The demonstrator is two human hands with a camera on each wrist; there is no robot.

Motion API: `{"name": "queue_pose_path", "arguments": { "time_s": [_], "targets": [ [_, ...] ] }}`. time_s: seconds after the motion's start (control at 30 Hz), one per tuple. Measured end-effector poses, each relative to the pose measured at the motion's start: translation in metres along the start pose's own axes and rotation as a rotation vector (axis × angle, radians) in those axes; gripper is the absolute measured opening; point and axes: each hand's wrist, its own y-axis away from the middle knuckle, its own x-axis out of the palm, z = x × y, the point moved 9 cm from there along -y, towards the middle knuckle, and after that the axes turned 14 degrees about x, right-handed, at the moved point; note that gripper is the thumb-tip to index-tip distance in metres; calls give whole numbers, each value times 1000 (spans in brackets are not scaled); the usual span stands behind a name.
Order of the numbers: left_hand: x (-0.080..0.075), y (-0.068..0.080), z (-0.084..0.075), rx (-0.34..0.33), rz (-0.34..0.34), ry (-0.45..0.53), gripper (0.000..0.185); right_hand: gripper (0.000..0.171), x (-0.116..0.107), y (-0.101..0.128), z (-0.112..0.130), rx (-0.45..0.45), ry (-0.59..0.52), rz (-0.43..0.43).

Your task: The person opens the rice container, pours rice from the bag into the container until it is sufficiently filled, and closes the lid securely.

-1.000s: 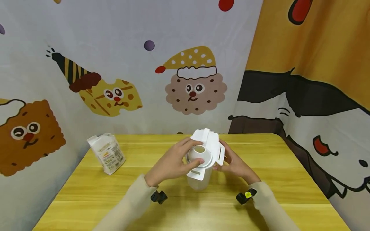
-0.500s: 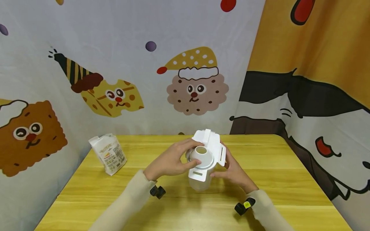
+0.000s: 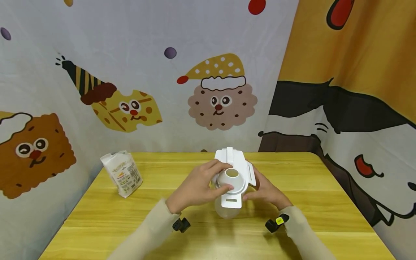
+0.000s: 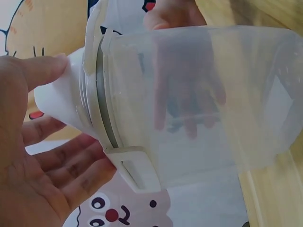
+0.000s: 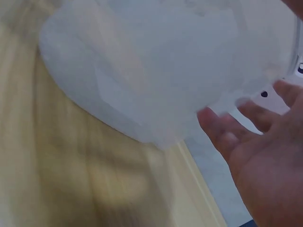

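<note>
A translucent plastic storage container (image 4: pixel 189 94) stands on the table. Its white lid (image 3: pixel 238 162) has side flaps with slots and a raised cone-shaped spout (image 3: pixel 232 180) with a round opening. My left hand (image 3: pixel 203 182) pinches that spout between the thumb and fingers; the left wrist view shows the thumb on one side and fingers on the other. On the container's right side, my right hand (image 3: pixel 264 189) holds the wall, thumb in front and fingers behind, seen dimly through the plastic in the left wrist view. Only a pale, hazy interior shows inside.
A white packet (image 3: pixel 125 175) with printed text stands on the left of the yellow wood-grain table (image 3: pixel 169 238). Behind the table's far edge hangs a cartoon-printed curtain (image 3: pixel 136 43). A small black wrist camera (image 3: pixel 181 225) sits at each cuff.
The container and lid have turned slightly counter-clockwise seen from above, the spout and front flap shifting right. My left hand has moved right with the spout. The packet stays put.
</note>
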Motion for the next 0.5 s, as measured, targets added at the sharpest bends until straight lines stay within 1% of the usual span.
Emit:
{"name": "queue_pose_path", "arguments": {
  "time_s": [0.13,0.23,0.33,0.4,0.5],
  "targets": [
    [2,-1,-4,-5,-8,-39,48,117,1,-1,1,8,-42,74],
    [3,0,-6,-11,-14,-53,48,115,3,-1,1,33,-53,101],
    [3,2,-6,-20,-12,-54,48,114,3,2,1,54,-24,81],
    [4,3,-5,-12,-2,-51,50,114,4,6,2,31,10,55],
    [4,3,-2,10,31,-37,53,114,6,14,3,-17,57,-16]
  ]
}}
